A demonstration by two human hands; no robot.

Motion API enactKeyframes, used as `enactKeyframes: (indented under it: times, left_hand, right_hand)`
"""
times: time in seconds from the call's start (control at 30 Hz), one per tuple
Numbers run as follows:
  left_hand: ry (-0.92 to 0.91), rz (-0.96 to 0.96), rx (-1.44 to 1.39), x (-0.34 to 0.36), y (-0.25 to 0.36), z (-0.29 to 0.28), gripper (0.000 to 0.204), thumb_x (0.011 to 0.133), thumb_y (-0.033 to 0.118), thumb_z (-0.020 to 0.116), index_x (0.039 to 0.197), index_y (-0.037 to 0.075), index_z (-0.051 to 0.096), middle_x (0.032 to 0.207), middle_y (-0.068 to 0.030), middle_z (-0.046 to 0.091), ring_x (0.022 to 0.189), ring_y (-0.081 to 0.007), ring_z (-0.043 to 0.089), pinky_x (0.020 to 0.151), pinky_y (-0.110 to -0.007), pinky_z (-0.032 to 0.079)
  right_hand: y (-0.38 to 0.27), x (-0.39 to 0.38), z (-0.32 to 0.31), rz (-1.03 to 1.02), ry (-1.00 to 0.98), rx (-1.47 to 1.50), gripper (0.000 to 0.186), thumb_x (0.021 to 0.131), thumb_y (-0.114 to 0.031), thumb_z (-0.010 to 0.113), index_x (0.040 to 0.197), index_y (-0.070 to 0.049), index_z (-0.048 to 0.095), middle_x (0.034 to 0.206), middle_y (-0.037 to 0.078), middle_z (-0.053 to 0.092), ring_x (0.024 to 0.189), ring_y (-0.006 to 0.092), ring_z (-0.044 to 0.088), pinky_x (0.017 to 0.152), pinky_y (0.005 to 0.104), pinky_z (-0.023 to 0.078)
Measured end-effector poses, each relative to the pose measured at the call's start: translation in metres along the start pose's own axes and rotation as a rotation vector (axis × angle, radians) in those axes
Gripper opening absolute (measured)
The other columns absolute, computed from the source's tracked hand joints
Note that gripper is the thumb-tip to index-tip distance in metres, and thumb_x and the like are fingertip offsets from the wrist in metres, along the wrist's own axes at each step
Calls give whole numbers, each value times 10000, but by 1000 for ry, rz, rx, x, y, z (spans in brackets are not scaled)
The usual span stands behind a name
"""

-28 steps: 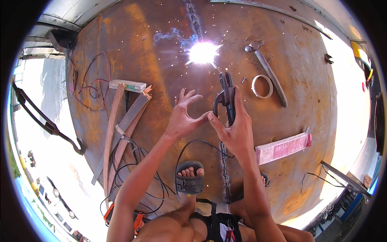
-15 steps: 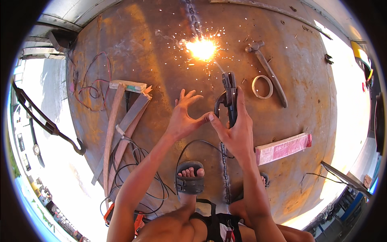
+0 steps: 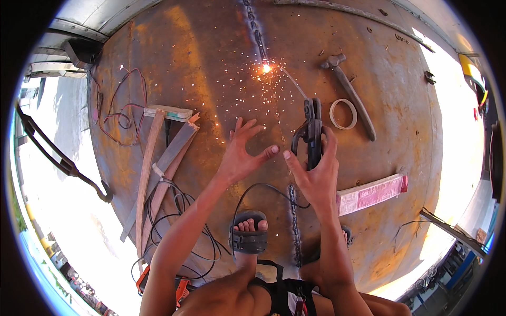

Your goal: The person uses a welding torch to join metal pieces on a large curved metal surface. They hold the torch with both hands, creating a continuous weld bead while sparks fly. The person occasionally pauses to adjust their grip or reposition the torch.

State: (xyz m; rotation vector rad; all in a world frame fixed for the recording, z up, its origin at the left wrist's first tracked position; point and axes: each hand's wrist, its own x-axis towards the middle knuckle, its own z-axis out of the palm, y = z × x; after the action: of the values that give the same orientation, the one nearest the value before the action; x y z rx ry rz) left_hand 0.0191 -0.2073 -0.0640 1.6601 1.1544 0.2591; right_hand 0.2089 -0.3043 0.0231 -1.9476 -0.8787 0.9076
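Observation:
My right hand (image 3: 317, 176) grips a black welding electrode holder (image 3: 313, 134). A thin welding rod (image 3: 295, 83) sticks out of its jaws toward the upper left. The rod's tip is apart from a small glowing orange spot (image 3: 266, 68) on the rusty steel plate (image 3: 211, 68), with sparks scattered around it. Beyond that spot a dark, beaded weld seam (image 3: 255, 31) runs to the far edge. Left of the holder, my left hand (image 3: 243, 152) hovers over the plate, holding nothing, its fingers spread and its thumb pointing at the right thumb.
Right of the holder lie a hammer (image 3: 352, 95), a pale ring (image 3: 343, 114) and a pink-and-white box of rods (image 3: 371, 195). At left are wooden strips (image 3: 150, 174), black cable (image 3: 182, 210) and thin red wire (image 3: 141, 89). My sandalled foot (image 3: 247, 231) and another weld seam (image 3: 294, 226) are near me.
The bright arc has shrunk to a small glow. My right hand has shifted slightly right and nearer with the holder, drawing the rod off the seam. The two thumbs have parted.

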Motion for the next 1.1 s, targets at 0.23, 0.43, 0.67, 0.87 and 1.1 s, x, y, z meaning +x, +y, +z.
enactKeyframes:
  times: [0.23,0.43,0.67,0.87,1.1]
  left_hand:
    - [-15,-7,48,2,4,2,849,912,612,878,1546,96,647,1750,-214,447,1726,-433,149,1385,-610,125]
    - [-9,18,91,2,3,4,814,881,495,938,1553,143,645,1757,-184,445,1726,-431,153,1382,-639,113]
    - [-15,10,108,2,1,5,837,863,486,954,1559,147,638,1765,-176,434,1725,-429,156,1383,-640,118]
    - [-8,10,89,2,-1,6,886,829,558,959,1534,114,656,1759,-184,435,1723,-431,158,1385,-636,132]
    - [-10,16,85,2,0,6,845,866,504,945,1561,138,634,1763,-183,435,1724,-435,154,1384,-640,118]
  right_hand:
    - [10,-2,0,-76,-37,-20,938,920,-270,928,1584,70,360,1290,281,734,1145,399,764,984,457,587]
    - [7,1,6,-146,-48,-33,936,931,-269,912,1607,80,366,1313,291,724,1204,446,745,1022,484,575]
    - [11,2,9,-162,-70,-100,1007,940,-276,897,1662,113,313,1368,309,702,1261,468,716,1065,499,562]
    - [12,2,11,-184,-61,-95,1011,942,-276,896,1660,133,314,1386,323,688,1283,466,707,1069,493,565]
    - [9,5,10,-231,-57,-133,991,949,-268,894,1653,135,326,1376,324,687,1274,468,713,1059,490,571]
